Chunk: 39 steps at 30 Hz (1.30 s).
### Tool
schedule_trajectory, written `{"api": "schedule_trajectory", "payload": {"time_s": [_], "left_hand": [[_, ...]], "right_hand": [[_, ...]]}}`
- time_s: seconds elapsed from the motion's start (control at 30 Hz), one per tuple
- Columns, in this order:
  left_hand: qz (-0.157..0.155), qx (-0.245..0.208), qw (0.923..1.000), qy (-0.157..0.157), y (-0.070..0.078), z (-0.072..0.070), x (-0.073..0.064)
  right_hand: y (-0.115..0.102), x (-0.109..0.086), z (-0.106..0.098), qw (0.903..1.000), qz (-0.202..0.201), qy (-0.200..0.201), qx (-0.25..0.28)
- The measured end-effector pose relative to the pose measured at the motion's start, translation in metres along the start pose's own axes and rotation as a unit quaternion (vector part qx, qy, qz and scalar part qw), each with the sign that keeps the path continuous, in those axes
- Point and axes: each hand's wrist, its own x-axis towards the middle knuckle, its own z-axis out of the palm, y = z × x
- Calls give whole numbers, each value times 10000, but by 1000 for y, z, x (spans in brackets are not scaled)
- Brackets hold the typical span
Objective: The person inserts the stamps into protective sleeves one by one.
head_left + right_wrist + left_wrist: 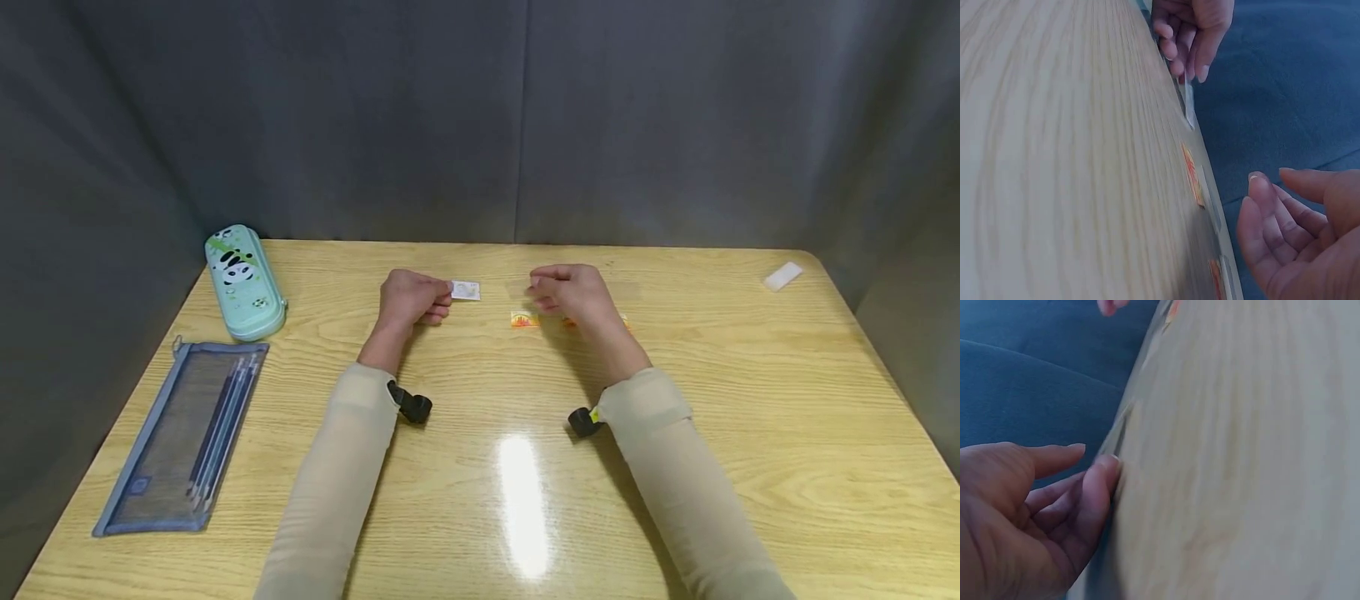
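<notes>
Left hand [411, 298] at left end of small white card [467, 291], upper centre of frame; card's long axis left-right, free end pointing right. Fingers bent; whether pinching, cannot tell. Right hand [577, 292] loose, thumb and fingertips apart, near orange strip [524, 319]. Panda case [243, 283], upper left.

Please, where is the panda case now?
In the head view, the panda case lies on the back left of the table, beyond the blue pouch.

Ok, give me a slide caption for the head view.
Left hand touching a white card, right hand near orange cards, over a wooden table.
</notes>
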Motion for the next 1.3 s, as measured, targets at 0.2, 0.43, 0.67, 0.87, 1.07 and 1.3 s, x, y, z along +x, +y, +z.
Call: {"api": "schedule_trajectory", "payload": {"time_s": [0.2,0.43,0.67,0.87,1.07,1.3], "left_hand": [[479,1017,9927,429,11,-4,-2],[1398,1594,9764,417,21,17,-12],[1226,1582,9797,132,19,48,-8],[990,2053,9737,9,20,63,-7],[979,2541,9622,-71,26,70,-3],[863,2733,9579,-171,30,76,1]], "right_hand": [[3,-6,-13,9999,126,-76,85],[3,-11,-18,9997,220,-105,-17],[9,-13,-15,9994,234,-228,-133],[18,-11,-7,9977,338,-288,-518],[18,-7,0,9946,279,-178,-979],[14,-5,6,9911,213,-149,-1303]]}}
